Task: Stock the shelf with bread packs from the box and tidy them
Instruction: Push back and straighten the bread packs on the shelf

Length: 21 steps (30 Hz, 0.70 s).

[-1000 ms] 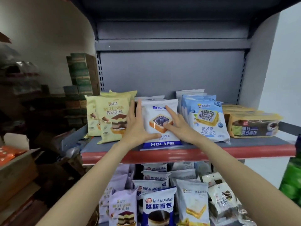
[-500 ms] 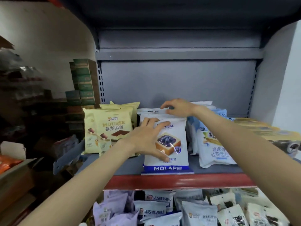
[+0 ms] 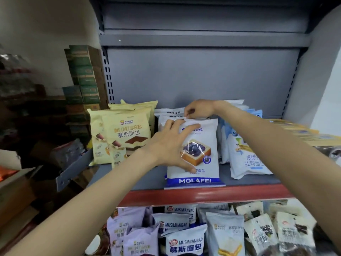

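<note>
Dim, flat indoor light with a cool cast. Glare glints off the blueberry bread pack [image 3: 195, 150]. The left side sits in deep shadow; edges bow with wide-angle distortion, and the right packs smear with blur.

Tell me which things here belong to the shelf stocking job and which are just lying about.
Job:
MOLAFEI blueberry bread pack, under left hand
white packs behind, pinched by right hand
yellow MOUSSE packs
grey shelf

Lying about:
green cartons
MUSIMIANBAO packs below
</note>
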Each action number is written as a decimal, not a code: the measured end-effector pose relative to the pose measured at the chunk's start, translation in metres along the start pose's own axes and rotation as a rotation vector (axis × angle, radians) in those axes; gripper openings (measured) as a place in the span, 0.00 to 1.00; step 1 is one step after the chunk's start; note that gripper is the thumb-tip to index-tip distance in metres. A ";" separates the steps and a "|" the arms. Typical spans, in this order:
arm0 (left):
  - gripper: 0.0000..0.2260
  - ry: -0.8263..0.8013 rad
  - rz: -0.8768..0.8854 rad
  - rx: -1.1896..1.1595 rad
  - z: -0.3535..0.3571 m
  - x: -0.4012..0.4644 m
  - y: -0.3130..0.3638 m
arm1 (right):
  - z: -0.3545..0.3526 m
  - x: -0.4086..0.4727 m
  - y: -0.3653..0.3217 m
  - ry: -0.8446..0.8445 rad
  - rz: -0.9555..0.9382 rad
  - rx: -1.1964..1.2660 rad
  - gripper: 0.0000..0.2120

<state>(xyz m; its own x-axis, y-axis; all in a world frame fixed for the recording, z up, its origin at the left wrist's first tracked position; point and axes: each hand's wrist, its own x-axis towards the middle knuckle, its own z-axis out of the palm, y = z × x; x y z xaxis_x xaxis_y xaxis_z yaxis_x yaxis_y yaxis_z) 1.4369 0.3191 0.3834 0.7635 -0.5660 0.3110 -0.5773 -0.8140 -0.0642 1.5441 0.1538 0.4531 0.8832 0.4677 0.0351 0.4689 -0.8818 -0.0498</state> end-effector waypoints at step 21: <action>0.51 0.065 -0.029 0.012 0.004 -0.011 -0.019 | -0.003 0.044 -0.011 0.056 0.045 0.031 0.14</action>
<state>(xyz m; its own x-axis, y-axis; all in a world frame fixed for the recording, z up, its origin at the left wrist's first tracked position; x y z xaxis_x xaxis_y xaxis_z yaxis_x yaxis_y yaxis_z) 1.4403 0.3404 0.3771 0.7591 -0.5329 0.3739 -0.5515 -0.8316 -0.0654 1.5779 0.1838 0.4581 0.9020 0.4227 0.0877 0.4295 -0.8992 -0.0836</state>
